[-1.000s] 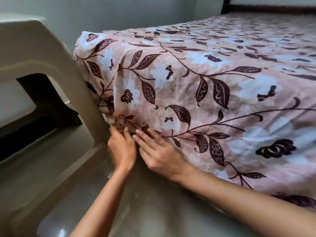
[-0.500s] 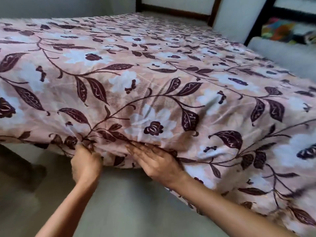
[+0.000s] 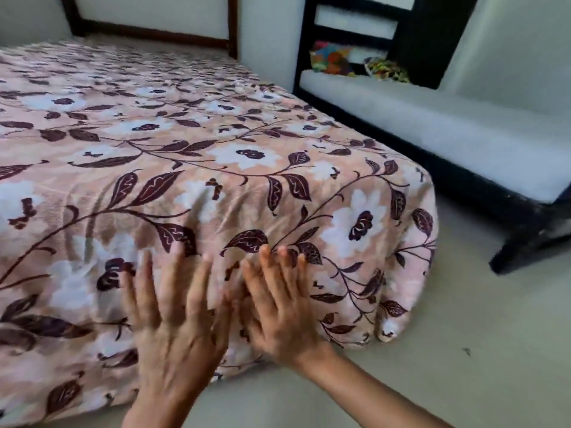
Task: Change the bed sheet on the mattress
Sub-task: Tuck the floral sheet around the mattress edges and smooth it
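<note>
— Where are the hands, compared with half a second ago?
— Higher. Then they were at the lower hem of the bed sheet (image 3: pixel 197 168), fingers tucked at the edge. The left hand (image 3: pixel 176 322) and the right hand (image 3: pixel 278 307) have come up onto the side face of the mattress, palms flat on the cloth, side by side.
— Fingers?
— Spread apart and straight on both hands, gripping nothing; they are somewhat blurred.
— And the sheet itself?
— Drawn over the whole mattress, hanging down past its near corner (image 3: pixel 411 242) to just above the floor (image 3: pixel 463 335). The view has swung right: the dark-framed sofa (image 3: pixel 448 131) shows more fully.
</note>
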Available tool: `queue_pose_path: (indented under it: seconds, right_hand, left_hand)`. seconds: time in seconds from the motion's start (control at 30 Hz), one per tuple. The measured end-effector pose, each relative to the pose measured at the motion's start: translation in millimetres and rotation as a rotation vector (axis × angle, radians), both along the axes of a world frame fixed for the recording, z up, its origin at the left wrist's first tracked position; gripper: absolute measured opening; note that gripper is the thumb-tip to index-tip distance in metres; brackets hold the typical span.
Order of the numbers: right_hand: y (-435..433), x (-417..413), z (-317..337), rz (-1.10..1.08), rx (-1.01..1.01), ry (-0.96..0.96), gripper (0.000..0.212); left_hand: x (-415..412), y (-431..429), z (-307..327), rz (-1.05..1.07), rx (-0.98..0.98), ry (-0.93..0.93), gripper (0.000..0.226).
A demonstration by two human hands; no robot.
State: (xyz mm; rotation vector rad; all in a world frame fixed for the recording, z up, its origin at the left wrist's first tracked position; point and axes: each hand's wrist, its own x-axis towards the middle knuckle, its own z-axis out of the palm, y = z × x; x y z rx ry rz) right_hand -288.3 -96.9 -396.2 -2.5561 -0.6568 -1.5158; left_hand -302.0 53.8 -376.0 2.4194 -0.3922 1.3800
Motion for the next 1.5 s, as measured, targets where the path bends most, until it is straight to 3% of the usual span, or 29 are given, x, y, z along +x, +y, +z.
queue_pose_path:
  seconds: [0.07, 0.13, 0.2, 0.3, 0.37, 0.47, 0.6, 0.77, 0.93, 1.03, 1.17, 1.23, 1.5]
  right_hand:
    - [-37.1, 6.1, 2.0, -0.156, 0.048, 0.064, 0.08]
    - [-65.6, 10.9, -6.2, -0.266, -0.036, 0.149, 0.086]
    - [-83.0, 11.4, -21.4, -0.278, -0.172, 0.191, 0.086]
    - [-101.9, 2.0, -35.3, -0.294, -0.244, 0.263, 0.079]
    - [-112.5, -7.0, -36.1, -0.268, -0.183, 0.281, 0.074]
    - [-126.0, -17.0, -22.8, -0.182, 0.016, 0.162, 0.062]
    - [-126.5, -2.0, 9.9, -0.201, 0.128, 0.053, 0.07]
    - [-136.4, 27.0, -12.0, -0.339, -0.091, 0.148, 0.07]
    - [-141.2, 4.1, -51.9, -0.375, -0.041, 0.198, 0.069]
    - [-115.3, -7.6, -51.2, -0.272, 0.069, 0.147, 0.069]
    - [-62.0, 11.1, -19.4, -0.064, 0.009, 0.02, 0.068]
    - [-39.5, 27.3, -7.2, -0.015, -0.036, -0.035, 0.069]
    - [-34.4, 51.0, -63.4, -0.131, -0.234, -0.121, 0.073]
  left_hand:
    - [4.6, -28.3, -9.3, -0.056, 0.218, 0.016, 0.048]
    - [16.2, -42.9, -25.8, -0.038, 0.299, 0.152, 0.056]
    - [26.3, -49.3, -47.0, 0.023, 0.344, 0.144, 0.061]
    - [33.2, -62.3, -64.8, 0.089, 0.294, 0.101, 0.065]
    - [35.3, -74.5, -66.2, 0.089, 0.247, 0.138, 0.074]
    - [33.1, -95.9, -71.5, 0.067, 0.271, 0.184, 0.074]
    - [20.4, -117.1, -87.9, -0.106, 0.364, 0.241, 0.067]
    - [5.5, -123.5, -75.3, -0.328, 0.368, 0.361, 0.064]
    - [-4.5, -99.4, -27.5, -0.478, 0.14, 0.089, 0.019]
    - [-0.7, -69.2, -27.7, -0.334, 0.173, -0.081, 0.021]
    - [8.5, -29.6, -30.8, -0.067, 0.132, -0.216, 0.021]
    - [15.2, -12.2, -31.2, 0.03, 0.124, -0.232, 0.028]
    - [27.7, 36.5, -36.8, 0.189, 0.278, 0.037, 0.118]
